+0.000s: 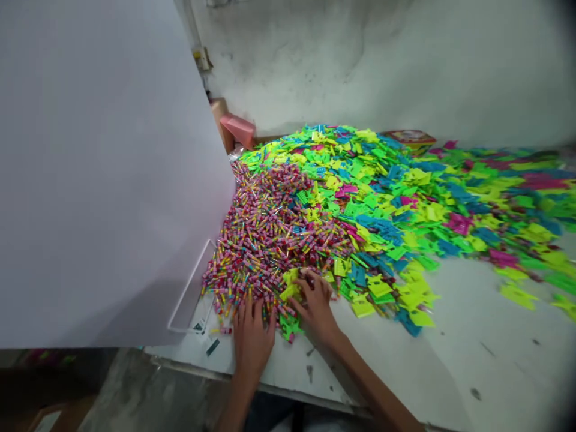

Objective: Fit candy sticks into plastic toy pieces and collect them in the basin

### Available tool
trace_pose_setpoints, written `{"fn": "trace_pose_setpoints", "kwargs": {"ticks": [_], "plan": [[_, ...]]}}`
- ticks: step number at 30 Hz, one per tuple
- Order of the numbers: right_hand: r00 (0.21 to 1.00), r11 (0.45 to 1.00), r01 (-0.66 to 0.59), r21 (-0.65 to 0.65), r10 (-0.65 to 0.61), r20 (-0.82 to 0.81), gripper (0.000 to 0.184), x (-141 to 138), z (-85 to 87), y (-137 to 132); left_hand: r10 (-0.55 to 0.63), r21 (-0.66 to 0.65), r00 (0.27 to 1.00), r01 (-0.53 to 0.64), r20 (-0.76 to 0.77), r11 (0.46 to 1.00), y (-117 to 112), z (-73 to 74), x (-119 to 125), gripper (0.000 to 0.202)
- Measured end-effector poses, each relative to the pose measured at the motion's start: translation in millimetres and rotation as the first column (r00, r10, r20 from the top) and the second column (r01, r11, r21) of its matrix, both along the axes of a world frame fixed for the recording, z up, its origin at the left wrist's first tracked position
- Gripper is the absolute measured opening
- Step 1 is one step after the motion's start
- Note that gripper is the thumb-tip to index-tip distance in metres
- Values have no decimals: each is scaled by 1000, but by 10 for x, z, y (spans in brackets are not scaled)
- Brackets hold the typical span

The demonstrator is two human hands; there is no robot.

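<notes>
"What sort of place was it?"
"A workshop, apparently: bright flat pieces (378,231) and countless small sticks (265,234) lay heaped on a marked counter (459,324) by a smudged wall (315,66), above a grey floor (148,390)."

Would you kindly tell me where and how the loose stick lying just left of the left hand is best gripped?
I would pinch the loose stick by its pink end, from above and slightly right: it lies flat on the white table, that end looks thicker, and it points toward the left hand.
</notes>
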State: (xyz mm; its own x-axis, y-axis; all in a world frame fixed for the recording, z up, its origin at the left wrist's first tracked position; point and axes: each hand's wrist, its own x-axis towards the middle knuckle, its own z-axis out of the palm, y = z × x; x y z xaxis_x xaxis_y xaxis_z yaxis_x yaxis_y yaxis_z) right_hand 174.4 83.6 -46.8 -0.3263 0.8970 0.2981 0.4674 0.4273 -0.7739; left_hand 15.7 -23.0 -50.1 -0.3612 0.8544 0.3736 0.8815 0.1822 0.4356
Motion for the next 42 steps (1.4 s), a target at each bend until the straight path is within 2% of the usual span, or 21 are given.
{"fn": "trace_pose_setpoints", "kwargs": {"ticks": [2, 5, 9, 12, 15, 17, 19, 20, 22, 25, 29, 31, 33, 36, 38, 40, 42], "plan": [[994, 997, -8, -78, 0, -106, 16, -22, 70, 46, 43, -9, 998, -42, 55, 999, 113, 58, 19, 21], [957, 978, -12, -209, -49, -285, 23, -32, 229, 100, 70, -3, 982, -70, 178, 998, 266, 161, 1, 16], [862, 899, -96, -427, -139, -487, 31, 14, 539, 63, 56, 51, 906, -86, 420, 995, 338, 350, -21, 20], [812, 792, -261, -552, -129, -569, 32, 74, 782, -48, -19, 86, 785, -43, 619, 995, 281, 553, 17, 26], [774, 689, -393, -609, -110, -623, 35, 128, 991, -173, -109, 124, 647, 22, 755, 992, 166, 832, 98, 34], [754, 650, -450, -612, -91, -651, 34, 155, 1112, -239, -166, 165, 534, 50, 829, 985, 81, 1044, 160, 33], [758, 647, -470, -601, -54, -651, 31, 174, 1227, -291, -210, 198, 449, 74, 869, 977, 2, 1243, 215, 28], [768, 658, -468, -590, -27, -640, 30, 181, 1284, -316, -225, 210, 436, 83, 871, 974, -34, 1328, 238, 26], [795, 682, -462, -567, 35, -606, 32, 191, 1391, -366, -230, 220, 466, 77, 854, 972, -94, 1455, 268, 23], [798, 682, -490, -544, 100, -594, 38, 199, 1513, -437, -232, 229, 525, 71, 819, 971, -160, 1541, 273, 22], [731, 583, -567, -582, 31, -681, 52, 214, 1562, -473, -225, 234, 561, 58, 797, 971, -225, 1556, 244, 24], [716, 549, -596, -586, 33, -697, 46, 224, 1570, -469, -211, 240, 561, 22, 801, 970, -256, 1571, 244, 22], [750, 582, -568, -582, 75, -658, 33, 231, 1591, -468, -212, 252, 535, -1, 818, 968, -287, 1604, 262, 21], [823, 672, -493, -553, 154, -547, 30, 227, 1639, -486, -233, 260, 461, 6, 856, 966, -330, 1654, 306, 18], [848, 724, -450, -522, 163, -505, 21, 214, 1663, -506, -237, 258, 440, 13, 866, 966, -353, 1661, 321, 16], [860, 772, -412, -484, 154, -487, 17, 199, 1676, -526, -235, 257, 472, 18, 850, 966, -371, 1645, 311, 19], [869, 824, -377, -423, 156, -470, 16, 188, 1684, -548, -244, 263, 540, 43, 806, 964, -388, 1622, 284, 22]]}}
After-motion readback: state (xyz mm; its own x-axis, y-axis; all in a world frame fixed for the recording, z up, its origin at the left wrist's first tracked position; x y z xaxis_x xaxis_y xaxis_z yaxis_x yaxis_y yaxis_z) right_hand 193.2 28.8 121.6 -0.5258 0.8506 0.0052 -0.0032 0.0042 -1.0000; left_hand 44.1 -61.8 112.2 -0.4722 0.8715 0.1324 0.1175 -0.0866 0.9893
